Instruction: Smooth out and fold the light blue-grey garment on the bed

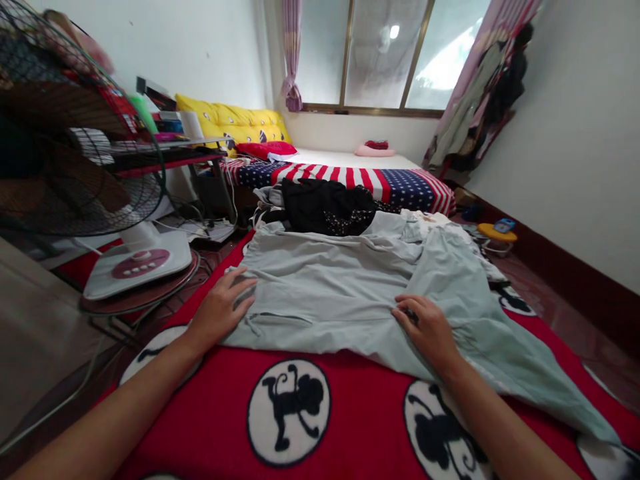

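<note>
A pale grey-green garment (320,280) lies spread over a red blanket (365,413) with round monkey prints. One long sleeve stretches toward the lower right. My left hand (227,303) rests at the garment's left edge, its fingers apart on the cloth beside a pocket slit. Over the right half of the garment's body, my right hand (423,327) touches the fabric with bent, slightly spread fingers. Neither hand shows cloth gripped in it.
Black clothes (325,203) and white clothes (440,223) are heaped behind the garment. At left a fan (140,263) stands on a round stool. A bed with a flag-patterned cover (345,177) is beyond. A yellow stool (497,233) stands at right.
</note>
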`<state>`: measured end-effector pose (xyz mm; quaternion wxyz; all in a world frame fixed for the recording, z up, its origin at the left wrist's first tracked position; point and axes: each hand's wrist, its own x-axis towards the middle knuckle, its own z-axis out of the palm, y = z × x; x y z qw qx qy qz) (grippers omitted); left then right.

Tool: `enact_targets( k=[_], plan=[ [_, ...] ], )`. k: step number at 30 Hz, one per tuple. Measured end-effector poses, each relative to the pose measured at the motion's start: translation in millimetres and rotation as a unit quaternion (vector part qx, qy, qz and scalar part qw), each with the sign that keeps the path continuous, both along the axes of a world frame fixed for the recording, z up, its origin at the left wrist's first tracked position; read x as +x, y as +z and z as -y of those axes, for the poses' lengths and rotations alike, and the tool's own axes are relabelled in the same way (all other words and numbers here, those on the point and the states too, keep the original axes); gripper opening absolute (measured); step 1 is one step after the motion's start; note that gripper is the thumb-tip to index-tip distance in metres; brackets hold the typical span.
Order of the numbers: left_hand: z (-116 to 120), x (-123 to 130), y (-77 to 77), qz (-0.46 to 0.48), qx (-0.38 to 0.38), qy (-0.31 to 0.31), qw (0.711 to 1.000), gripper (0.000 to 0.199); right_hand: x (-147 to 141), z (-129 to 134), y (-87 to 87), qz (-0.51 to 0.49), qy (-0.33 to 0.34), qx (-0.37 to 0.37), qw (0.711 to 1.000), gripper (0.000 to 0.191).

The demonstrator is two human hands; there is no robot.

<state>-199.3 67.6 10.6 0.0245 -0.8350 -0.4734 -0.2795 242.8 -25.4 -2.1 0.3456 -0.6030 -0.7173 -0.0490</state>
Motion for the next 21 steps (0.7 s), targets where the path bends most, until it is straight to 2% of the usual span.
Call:
enact_targets(
  k=[3,6,10,13,16,21],
  plan=[
    [-4,-6,6.6,0.022,0.033,0.064,0.997,0.050,-1,1,-2.0,-0.012,0.012,0.016,1.000,0.014],
    [-15,-11,13.1,0.011,-0.017,0.105,0.994,0.064,-2,2,-0.3,-0.008,0.025,0.031,0.999,0.012],
    [-25,-14,21.0,-0.014,-0.072,0.140,0.987,0.061,-1,3,-0.2,-0.002,0.035,0.045,0.998,0.015],
    [-22,-14,28.6,-0.008,-0.083,0.198,0.977,0.058,0,3,-2.1,-0.007,0.036,0.050,0.998,0.013],
    [-15,-13,34.9,-0.007,-0.126,0.247,0.961,0.051,1,2,-3.6,-0.012,0.038,0.049,0.998,0.014],
    [-17,-13,32.3,0.028,-0.151,0.251,0.956,0.052,1,2,-4.0,-0.022,0.039,0.038,0.998,0.013]
  ],
)
